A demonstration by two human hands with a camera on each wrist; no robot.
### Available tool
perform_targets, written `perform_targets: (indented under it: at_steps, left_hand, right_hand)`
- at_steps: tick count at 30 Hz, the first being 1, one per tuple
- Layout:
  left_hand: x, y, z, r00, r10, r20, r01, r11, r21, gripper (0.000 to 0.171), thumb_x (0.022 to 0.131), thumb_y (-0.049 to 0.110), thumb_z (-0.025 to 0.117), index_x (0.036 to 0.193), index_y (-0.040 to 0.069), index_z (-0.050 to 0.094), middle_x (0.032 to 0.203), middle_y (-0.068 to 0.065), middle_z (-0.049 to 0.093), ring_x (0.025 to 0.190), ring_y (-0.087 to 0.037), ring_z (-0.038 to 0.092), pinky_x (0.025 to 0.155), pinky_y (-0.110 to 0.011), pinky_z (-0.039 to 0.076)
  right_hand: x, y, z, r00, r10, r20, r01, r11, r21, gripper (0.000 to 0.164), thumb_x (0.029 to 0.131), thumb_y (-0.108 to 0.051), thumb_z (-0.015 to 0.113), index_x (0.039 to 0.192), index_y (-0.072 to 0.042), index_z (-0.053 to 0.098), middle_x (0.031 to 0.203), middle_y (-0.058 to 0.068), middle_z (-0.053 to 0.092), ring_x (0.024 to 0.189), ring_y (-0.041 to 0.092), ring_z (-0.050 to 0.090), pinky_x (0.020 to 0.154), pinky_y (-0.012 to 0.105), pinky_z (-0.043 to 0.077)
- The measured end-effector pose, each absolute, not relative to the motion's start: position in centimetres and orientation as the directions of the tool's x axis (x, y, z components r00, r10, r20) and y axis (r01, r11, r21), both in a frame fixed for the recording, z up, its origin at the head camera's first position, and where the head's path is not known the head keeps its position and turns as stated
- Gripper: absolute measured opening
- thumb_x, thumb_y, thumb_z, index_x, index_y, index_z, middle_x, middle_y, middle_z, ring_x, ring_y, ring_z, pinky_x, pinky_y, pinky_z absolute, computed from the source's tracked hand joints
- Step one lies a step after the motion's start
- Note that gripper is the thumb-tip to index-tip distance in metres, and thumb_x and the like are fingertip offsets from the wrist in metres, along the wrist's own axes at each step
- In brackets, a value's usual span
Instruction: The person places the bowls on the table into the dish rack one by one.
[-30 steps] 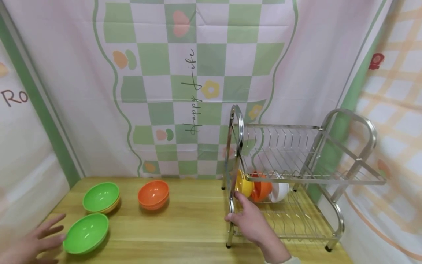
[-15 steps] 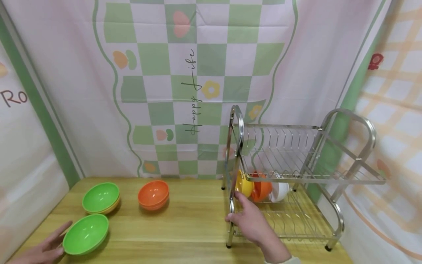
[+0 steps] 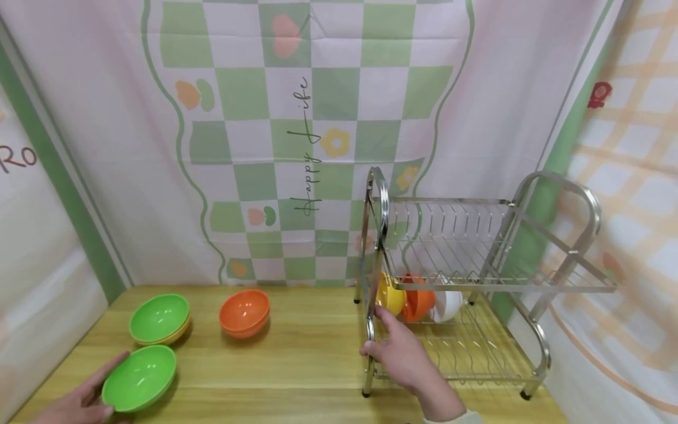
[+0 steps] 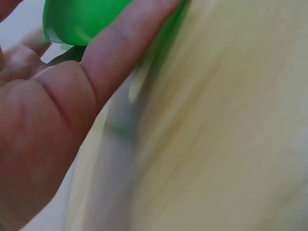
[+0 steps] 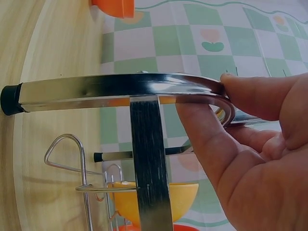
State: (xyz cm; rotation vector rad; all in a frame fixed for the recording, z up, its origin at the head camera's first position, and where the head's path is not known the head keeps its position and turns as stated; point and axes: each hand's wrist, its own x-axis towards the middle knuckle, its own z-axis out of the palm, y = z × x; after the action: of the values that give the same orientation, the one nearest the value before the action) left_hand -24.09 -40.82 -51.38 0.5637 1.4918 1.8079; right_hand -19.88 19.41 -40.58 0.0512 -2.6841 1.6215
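My left hand (image 3: pixel 82 400) is at the left side of the nearest green bowl (image 3: pixel 140 380), its index finger straight along the bowl's wall. In the left wrist view, an extended finger (image 4: pixel 127 41) overlaps the bowl's underside close to the table. My right hand (image 3: pixel 402 356) pinches the left front upright of the metal dish rack (image 3: pixel 369 335); the right wrist view shows thumb and fingers around the bent tube (image 5: pixel 192 83). On the rack's lower tier, a yellow bowl (image 3: pixel 391 298), an orange bowl (image 3: pixel 419 303) and a white bowl (image 3: pixel 448 306) stand on edge, partly hidden by the upper tier.
Another green bowl (image 3: pixel 159 317) sits stacked on a yellow one (image 3: pixel 177 337) at the back left. Stacked orange bowls (image 3: pixel 245 312) stand to their right on the wooden table (image 3: pixel 296 365). A checked curtain (image 3: pixel 318 147) hangs behind the table.
My left hand has moved right and closer to the nearest green bowl, its fingers now against the side. My right hand keeps its hold on the rack. The head view has shifted slightly.
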Motion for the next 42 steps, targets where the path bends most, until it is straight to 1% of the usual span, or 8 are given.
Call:
perform_targets:
  at_steps: [4, 7, 10, 14, 17, 20, 32, 42]
  left_hand:
    - [-24.1, -40.1, -51.3, -0.639, 0.764, -0.092, -0.286, -0.124, 0.95, 0.089, 0.1, -0.009, 0.039, 0.142, 0.069, 0.026, 0.143, -0.037, -0.034, 0.127, -0.036, 0.05, 0.105, -0.058, 0.037]
    - [-24.4, -39.4, -51.5, -0.589, 0.808, 0.002, -0.292, -0.216, 0.932, 0.085, 0.101, -0.012, 0.033, 0.146, 0.06, 0.032, 0.16, 0.001, 0.02, 0.133, -0.026, 0.045, 0.111, -0.051, 0.03]
    - [-24.8, -38.7, -52.0, -0.563, 0.823, 0.078, -0.287, -0.283, 0.915, 0.084, 0.101, -0.014, 0.032, 0.149, 0.054, 0.032, 0.14, 0.032, 0.035, 0.134, -0.02, 0.044, 0.112, -0.046, 0.03]
    - [-25.0, -38.1, -52.2, -0.584, 0.806, 0.099, -0.211, -0.269, 0.94, 0.086, 0.1, -0.015, 0.034, 0.154, 0.052, 0.023, 0.148, 0.022, 0.027, 0.133, -0.019, 0.045, 0.11, -0.049, 0.031]
    - [-25.0, -37.6, -52.0, -0.594, 0.8, 0.083, -0.173, -0.228, 0.958, 0.088, 0.1, -0.014, 0.036, 0.153, 0.055, 0.018, 0.156, -0.02, -0.019, 0.132, -0.015, 0.044, 0.11, -0.049, 0.032]
    - [-25.0, -37.3, -51.6, -0.615, 0.787, 0.05, -0.179, -0.2, 0.963, 0.089, 0.1, -0.013, 0.037, 0.15, 0.059, 0.021, 0.125, -0.019, -0.059, 0.13, -0.01, 0.045, 0.11, -0.048, 0.032]
    - [-23.9, -34.5, -49.2, -0.669, 0.742, -0.042, -0.23, -0.152, 0.961, 0.085, 0.102, -0.008, 0.04, 0.149, 0.061, 0.022, 0.134, -0.02, -0.057, 0.124, 0.001, 0.044, 0.11, -0.047, 0.034]
    - [-22.7, -29.5, -46.5, -0.675, 0.735, -0.071, -0.255, -0.143, 0.956, 0.078, 0.101, -0.005, 0.046, 0.142, 0.061, 0.038, 0.142, -0.031, -0.044, 0.129, -0.021, 0.045, 0.109, -0.055, 0.034]
  right_hand:
    - [-20.0, 19.4, -40.5, -0.999, -0.026, 0.026, -0.035, 0.482, -0.875, 0.074, 0.09, -0.006, 0.071, 0.154, -0.014, 0.036, 0.138, 0.018, 0.055, 0.075, 0.023, 0.066, 0.054, 0.035, 0.05]
    - [-20.1, 19.3, -40.5, -0.999, -0.026, 0.031, -0.039, 0.481, -0.876, 0.074, 0.089, -0.006, 0.071, 0.154, -0.013, 0.036, 0.135, 0.018, 0.057, 0.075, 0.023, 0.067, 0.056, 0.035, 0.05]
    - [-20.1, 19.3, -40.5, -0.999, -0.024, 0.035, -0.042, 0.486, -0.873, 0.074, 0.089, -0.006, 0.072, 0.154, -0.013, 0.036, 0.13, 0.016, 0.061, 0.077, 0.022, 0.067, 0.06, 0.036, 0.052]
    - [-20.1, 19.2, -40.5, -0.999, -0.022, 0.04, -0.046, 0.492, -0.87, 0.075, 0.088, -0.007, 0.073, 0.154, -0.013, 0.036, 0.127, 0.016, 0.063, 0.079, 0.021, 0.068, 0.064, 0.037, 0.053]
    - [-20.1, 19.2, -40.5, -0.999, -0.028, 0.037, -0.046, 0.484, -0.874, 0.076, 0.089, -0.006, 0.072, 0.154, -0.012, 0.035, 0.127, 0.016, 0.063, 0.079, 0.022, 0.068, 0.063, 0.037, 0.053]
    - [-20.1, 19.3, -40.5, -0.999, -0.036, 0.027, -0.041, 0.478, -0.877, 0.075, 0.089, -0.006, 0.071, 0.155, -0.012, 0.034, 0.119, 0.014, 0.066, 0.078, 0.024, 0.067, 0.059, 0.037, 0.052]
    - [-20.1, 19.6, -40.6, -0.999, -0.044, 0.018, -0.037, 0.473, -0.881, 0.073, 0.091, -0.006, 0.069, 0.155, -0.011, 0.033, 0.12, 0.014, 0.065, 0.071, 0.023, 0.065, 0.051, 0.033, 0.048]
    - [-19.9, 19.3, -40.7, -0.999, -0.026, 0.027, -0.035, 0.42, -0.907, 0.074, 0.09, -0.002, 0.07, 0.154, -0.009, 0.034, 0.148, 0.027, 0.04, 0.08, 0.026, 0.068, 0.061, 0.038, 0.053]
